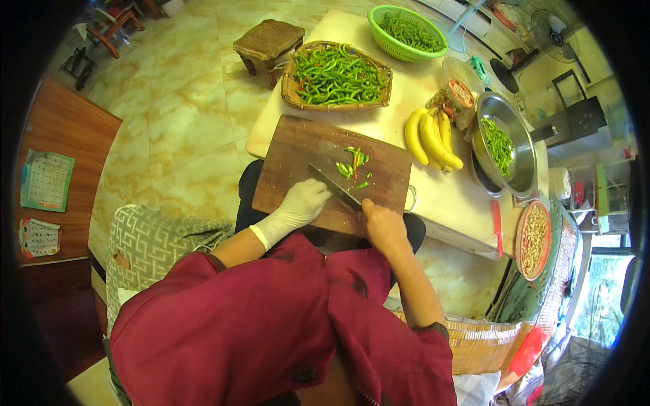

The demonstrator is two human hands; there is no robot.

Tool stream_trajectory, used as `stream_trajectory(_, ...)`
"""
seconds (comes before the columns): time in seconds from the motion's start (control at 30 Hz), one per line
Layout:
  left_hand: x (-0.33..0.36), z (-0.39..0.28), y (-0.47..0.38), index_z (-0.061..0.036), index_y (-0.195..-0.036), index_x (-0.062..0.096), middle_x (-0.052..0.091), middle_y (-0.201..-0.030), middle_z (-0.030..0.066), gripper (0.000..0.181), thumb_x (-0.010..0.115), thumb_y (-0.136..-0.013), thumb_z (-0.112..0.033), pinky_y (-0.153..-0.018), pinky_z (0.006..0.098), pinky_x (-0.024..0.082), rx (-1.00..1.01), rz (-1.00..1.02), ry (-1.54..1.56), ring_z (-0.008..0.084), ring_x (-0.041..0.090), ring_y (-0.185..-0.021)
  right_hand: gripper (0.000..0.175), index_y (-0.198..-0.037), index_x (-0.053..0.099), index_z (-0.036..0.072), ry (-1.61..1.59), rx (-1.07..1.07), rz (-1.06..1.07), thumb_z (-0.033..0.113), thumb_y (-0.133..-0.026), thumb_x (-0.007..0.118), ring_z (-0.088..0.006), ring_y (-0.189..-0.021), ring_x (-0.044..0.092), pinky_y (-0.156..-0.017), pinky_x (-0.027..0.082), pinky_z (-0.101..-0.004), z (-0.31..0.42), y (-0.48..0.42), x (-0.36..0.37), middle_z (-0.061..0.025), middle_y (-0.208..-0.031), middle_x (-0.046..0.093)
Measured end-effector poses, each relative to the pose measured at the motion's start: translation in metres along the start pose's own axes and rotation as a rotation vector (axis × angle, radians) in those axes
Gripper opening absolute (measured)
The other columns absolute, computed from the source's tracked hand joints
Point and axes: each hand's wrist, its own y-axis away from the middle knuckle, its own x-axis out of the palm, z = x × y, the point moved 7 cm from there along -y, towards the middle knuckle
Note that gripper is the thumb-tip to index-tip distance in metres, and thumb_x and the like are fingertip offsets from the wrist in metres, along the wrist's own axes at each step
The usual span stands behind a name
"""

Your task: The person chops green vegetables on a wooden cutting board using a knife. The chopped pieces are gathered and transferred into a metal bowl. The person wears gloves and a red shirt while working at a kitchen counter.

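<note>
A dark wooden cutting board [294, 147] lies tilted across my knees and the table edge. My right hand [383, 226] is closed around the handle of a kitchen knife [335, 188], its blade pointing up and left over the board. My left hand [304, 203], in a pale glove, has curled fingers close beside the blade; whether anything is pinched under them is hidden. Cut green chili peppers [345, 170], with some red bits, lie beyond the blade. Past the board stands a woven bamboo basket [337, 106] heaped with green chilies, a few of them red.
On the pale table [330, 28] are a green plastic basket [406, 53] of chilies, bananas [431, 137], and a steel bowl [528, 152] with cut chilies. A red-handled item [496, 228] and a round tray [519, 254] sit at right. A wooden stool [269, 38] stands beyond.
</note>
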Motion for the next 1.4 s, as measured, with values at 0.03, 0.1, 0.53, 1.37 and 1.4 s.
stream_trajectory(0.03,-0.001,-0.001,-0.001,-0.0042,-0.092,0.072,0.067,-0.091,0.0085,0.015,0.074,-0.077,-0.003,-0.072,0.0404,0.057,0.013,-0.038,0.020,0.0296,0.066,-0.084,0.010,-0.102,0.056,0.006,-0.021,0.016,-0.011,0.008,-0.095,0.049,-0.0459,-0.084,0.073,-0.071,0.058,-0.0565,0.002,-0.001,0.006,-0.0244,-0.091,0.073)
stream_trajectory(0.1,0.001,0.000,-0.003,-0.0031,-0.090,0.071,0.067,-0.090,0.0089,0.014,0.074,-0.076,-0.002,-0.072,0.0410,0.056,0.021,-0.015,0.019,0.0297,0.065,-0.082,0.013,-0.100,0.053,0.004,-0.097,0.056,-0.039,0.017,-0.099,0.056,-0.0471,-0.085,0.070,-0.072,0.055,-0.0581,0.007,-0.007,0.018,-0.0249,-0.087,0.071)
stream_trajectory(0.53,-0.058,0.095,-0.114,-0.0041,-0.099,0.076,0.075,-0.100,0.0147,0.012,0.071,-0.089,-0.007,-0.086,0.0439,0.056,-0.070,-0.240,0.091,0.0353,0.071,-0.095,0.023,-0.100,0.058,0.000,-0.390,0.131,-0.075,0.022,-0.098,0.066,-0.0545,-0.090,0.066,-0.079,0.051,-0.0616,-0.017,-0.007,0.006,-0.0347,-0.088,0.068)
stream_trajectory(1.37,-0.013,0.040,-0.030,-0.0130,-0.091,0.074,0.062,-0.088,0.0098,0.011,0.065,-0.085,-0.014,-0.072,0.0459,0.054,-0.038,0.212,-0.065,0.0331,0.064,-0.089,0.020,-0.100,0.054,0.003,-0.282,0.244,-0.181,0.021,-0.099,0.063,-0.0519,-0.086,0.068,-0.076,0.053,-0.0604,-0.025,0.000,0.018,-0.0310,-0.086,0.069)
stream_trajectory(1.4,-0.008,0.040,-0.028,-0.0134,-0.091,0.075,0.062,-0.088,0.0091,0.011,0.065,-0.085,-0.014,-0.072,0.0454,0.054,-0.019,0.186,-0.064,0.0324,0.065,-0.088,0.020,-0.101,0.053,0.002,-0.281,0.218,-0.186,0.020,-0.099,0.062,-0.0521,-0.086,0.068,-0.076,0.053,-0.0613,-0.020,0.001,0.016,-0.0314,-0.087,0.070)
